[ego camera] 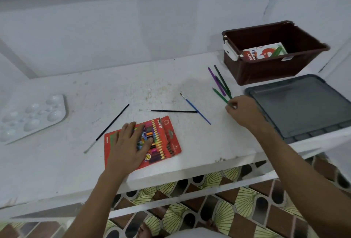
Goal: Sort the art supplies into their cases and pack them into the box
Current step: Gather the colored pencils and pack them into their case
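Head view: your left hand [131,142] lies flat, fingers straight, on the red pencil case [167,139], pinning it near the table's front edge [190,169]. Three brushes [171,111] lie just beyond it. Your right hand [243,111] pinches the near end of a green pencil [220,95] among loose ones: light, stiff, prone to rolling. Beyond that grip the brown box [266,74] stands open; the grey lid [300,104] lies beside it.

Scuffed matt white table [171,85], glossy white plastic palette [32,118], brown plastic box [266,72], printed red card case [171,139].
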Tool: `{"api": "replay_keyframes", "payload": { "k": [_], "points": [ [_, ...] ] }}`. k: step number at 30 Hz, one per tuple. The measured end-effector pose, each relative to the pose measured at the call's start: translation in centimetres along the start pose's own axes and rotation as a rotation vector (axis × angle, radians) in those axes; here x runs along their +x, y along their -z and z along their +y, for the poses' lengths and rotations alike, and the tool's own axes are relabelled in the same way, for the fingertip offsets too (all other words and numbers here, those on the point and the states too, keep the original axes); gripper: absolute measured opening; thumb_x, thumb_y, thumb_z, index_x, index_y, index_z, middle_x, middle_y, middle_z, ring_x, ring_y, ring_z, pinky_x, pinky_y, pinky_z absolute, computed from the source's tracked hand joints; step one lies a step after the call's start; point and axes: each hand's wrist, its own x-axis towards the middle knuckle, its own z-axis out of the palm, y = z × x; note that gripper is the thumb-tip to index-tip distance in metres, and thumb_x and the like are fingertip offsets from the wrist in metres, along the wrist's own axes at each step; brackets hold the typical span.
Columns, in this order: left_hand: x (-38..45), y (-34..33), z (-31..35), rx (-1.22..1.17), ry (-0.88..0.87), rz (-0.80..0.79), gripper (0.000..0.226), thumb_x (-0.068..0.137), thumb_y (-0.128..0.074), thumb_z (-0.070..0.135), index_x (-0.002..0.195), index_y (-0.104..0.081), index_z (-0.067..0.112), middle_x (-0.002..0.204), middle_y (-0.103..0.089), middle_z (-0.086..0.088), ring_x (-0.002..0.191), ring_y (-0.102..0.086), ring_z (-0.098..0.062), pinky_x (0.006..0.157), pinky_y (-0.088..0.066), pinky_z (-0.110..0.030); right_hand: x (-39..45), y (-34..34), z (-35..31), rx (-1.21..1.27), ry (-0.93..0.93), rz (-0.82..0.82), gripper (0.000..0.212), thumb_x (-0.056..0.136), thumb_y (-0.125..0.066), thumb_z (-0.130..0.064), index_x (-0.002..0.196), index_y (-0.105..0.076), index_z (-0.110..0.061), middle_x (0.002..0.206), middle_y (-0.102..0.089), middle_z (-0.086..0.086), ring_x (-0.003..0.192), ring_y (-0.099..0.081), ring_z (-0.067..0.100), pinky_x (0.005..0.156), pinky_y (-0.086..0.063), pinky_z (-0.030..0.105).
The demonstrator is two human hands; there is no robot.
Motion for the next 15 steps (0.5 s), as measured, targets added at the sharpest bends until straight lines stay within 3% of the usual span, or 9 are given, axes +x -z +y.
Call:
{"api": "replay_keyframes", "payload": {
  "k": [3, 6, 9, 15],
  "points": [
    [0.1, -0.2, 0.2, 0.006, -0.003, 0.042, 0.074, 0.085, -0.02, 0.072, 0.142, -0.039, 0.029, 0.148, -0.038, -0.003, 0.138, -0.032, -0.023, 0.114, -0.021, -0.05, 2.0, 0.6, 0.6, -0.012, -0.005, -0.033, 0.032, 0.086, -0.066, -0.018, 0.113, -0.064, 0.001, 0.111, -0.061, 0.017, 0.099, -0.058, 0.028, 0.088, -0.046, 0.033],
    [0.0, -0.1, 0.4, 0.005, 0.003, 0.059, 0.071, 0.085, -0.024, 0.071, 0.14, -0.04, 0.03, 0.146, -0.041, -0.002, 0.136, -0.035, -0.023, 0.113, -0.023, -0.05, 4.2, 0.2, 0.3, -0.008, 0.023, -0.113, 0.033, 0.085, -0.066, -0.02, 0.111, -0.063, 0.0, 0.107, -0.058, 0.012, 0.098, -0.059, 0.025, 0.087, -0.047, 0.03],
    [0.0, 0.1, 0.6, 0.002, 0.021, 0.068, 0.07, 0.085, -0.027, 0.071, 0.14, -0.041, 0.03, 0.146, -0.041, -0.002, 0.135, -0.036, -0.022, 0.113, -0.024, -0.049, 6.1, -0.3, -0.5, -0.067, 0.029, -0.162, 0.034, 0.086, -0.065, -0.023, 0.11, -0.059, 0.001, 0.108, -0.053, 0.013, 0.098, -0.056, 0.025, 0.087, -0.051, 0.036],
    [0.0, 0.3, 0.9, 0.007, 0.023, 0.092, 0.069, 0.084, -0.031, 0.07, 0.137, -0.045, 0.028, 0.142, -0.044, -0.002, 0.131, -0.04, -0.02, 0.111, -0.026, -0.046, 6.6, -1.5, -1.3, -0.292, 0.108, -0.132, 0.031, 0.095, -0.046, -0.016, 0.115, -0.059, 0.003, 0.114, -0.052, 0.019, 0.103, -0.052, 0.033, 0.083, -0.047, 0.034]
  ]
}}
